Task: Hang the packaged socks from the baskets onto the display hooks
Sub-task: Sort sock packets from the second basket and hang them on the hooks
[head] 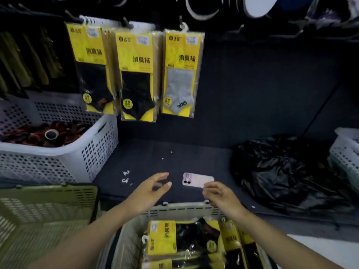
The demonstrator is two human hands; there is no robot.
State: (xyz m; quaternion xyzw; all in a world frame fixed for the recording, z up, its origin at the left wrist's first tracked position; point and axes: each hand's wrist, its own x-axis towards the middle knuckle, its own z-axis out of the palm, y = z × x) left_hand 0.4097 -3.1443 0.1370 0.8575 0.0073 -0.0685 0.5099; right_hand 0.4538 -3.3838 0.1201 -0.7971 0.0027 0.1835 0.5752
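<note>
while both hands hover over the far rim of the grey basket (184,209), the packaged socks (163,237) lie stacked inside it, and three more packs (136,74) hang from display hooks (182,26) on the dark wall. the left hand (153,188) is loosely spread, holding nothing. the right hand (218,193) curls its fingers beside a phone (196,179) on the worktop (194,156); whether they pinch anything i cannot tell.
</note>
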